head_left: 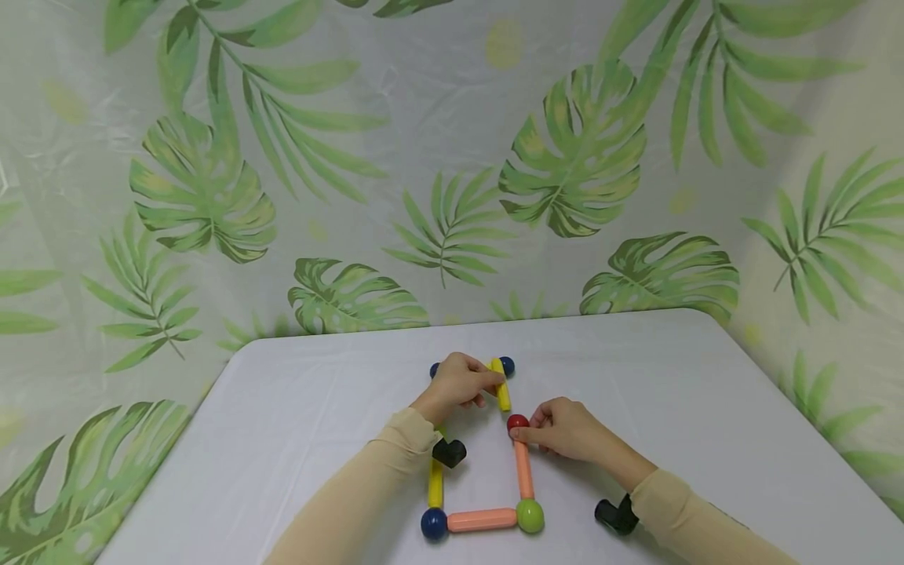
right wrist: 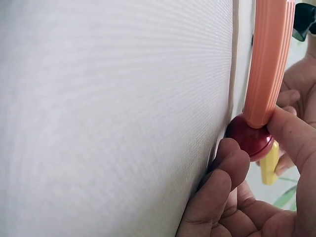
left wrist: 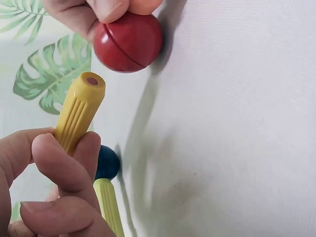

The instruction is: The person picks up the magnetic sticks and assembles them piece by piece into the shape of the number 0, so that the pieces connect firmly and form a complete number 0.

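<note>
My left hand (head_left: 459, 380) pinches a yellow magnetic rod (left wrist: 79, 111) between thumb and fingers. The rod's free end, with a metal disc in it, points at the red ball (left wrist: 129, 43) with a gap between. My right hand (head_left: 565, 428) pinches that ball at one end of a salmon rod (head_left: 523, 471), which touches it. At this rod's near end sits a green ball (head_left: 530, 515). A second salmon rod (head_left: 482, 519) links it to a dark blue ball (head_left: 434, 523). Behind the left fingers is another blue ball (left wrist: 107, 163) with a yellow-green rod (left wrist: 107, 205).
A yellow rod (head_left: 435, 485) runs away from the near blue ball, partly hidden by the left wrist. One more blue ball (head_left: 434, 369) shows at the far left corner. Black wrist-camera parts (head_left: 450, 453) hang beneath the sleeves. A leaf-print curtain (head_left: 452, 196) stands behind the white table (head_left: 282, 408).
</note>
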### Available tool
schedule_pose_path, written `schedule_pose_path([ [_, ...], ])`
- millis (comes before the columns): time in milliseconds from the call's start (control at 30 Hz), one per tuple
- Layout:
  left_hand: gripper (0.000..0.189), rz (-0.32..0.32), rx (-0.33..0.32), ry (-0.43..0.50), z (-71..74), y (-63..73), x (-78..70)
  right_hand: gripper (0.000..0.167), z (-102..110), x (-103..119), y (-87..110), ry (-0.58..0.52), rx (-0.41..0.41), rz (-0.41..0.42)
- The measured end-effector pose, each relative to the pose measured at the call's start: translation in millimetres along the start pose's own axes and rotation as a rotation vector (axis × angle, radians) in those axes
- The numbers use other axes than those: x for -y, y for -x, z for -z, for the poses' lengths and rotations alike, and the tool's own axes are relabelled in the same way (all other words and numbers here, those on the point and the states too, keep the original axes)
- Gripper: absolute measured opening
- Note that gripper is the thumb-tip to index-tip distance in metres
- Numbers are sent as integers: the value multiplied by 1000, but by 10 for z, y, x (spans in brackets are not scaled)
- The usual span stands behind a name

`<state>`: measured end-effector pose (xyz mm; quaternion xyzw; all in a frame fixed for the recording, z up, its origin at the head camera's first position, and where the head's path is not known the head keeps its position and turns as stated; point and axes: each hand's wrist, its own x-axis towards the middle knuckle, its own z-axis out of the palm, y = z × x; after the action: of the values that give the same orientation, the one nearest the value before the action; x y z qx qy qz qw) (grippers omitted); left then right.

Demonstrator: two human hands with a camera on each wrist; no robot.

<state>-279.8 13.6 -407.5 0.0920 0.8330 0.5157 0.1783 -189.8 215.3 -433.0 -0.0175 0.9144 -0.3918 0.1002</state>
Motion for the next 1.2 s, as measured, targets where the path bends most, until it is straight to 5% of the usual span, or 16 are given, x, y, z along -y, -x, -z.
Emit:
schedule_pose_path([
  [233,24,13,-13,-100,-112,-27,4,36,0,-12,2,-9,6,-2],
  [1200,21,24,-22,-145,-250,-96,25,35,13,15,34,-21,4,-22],
])
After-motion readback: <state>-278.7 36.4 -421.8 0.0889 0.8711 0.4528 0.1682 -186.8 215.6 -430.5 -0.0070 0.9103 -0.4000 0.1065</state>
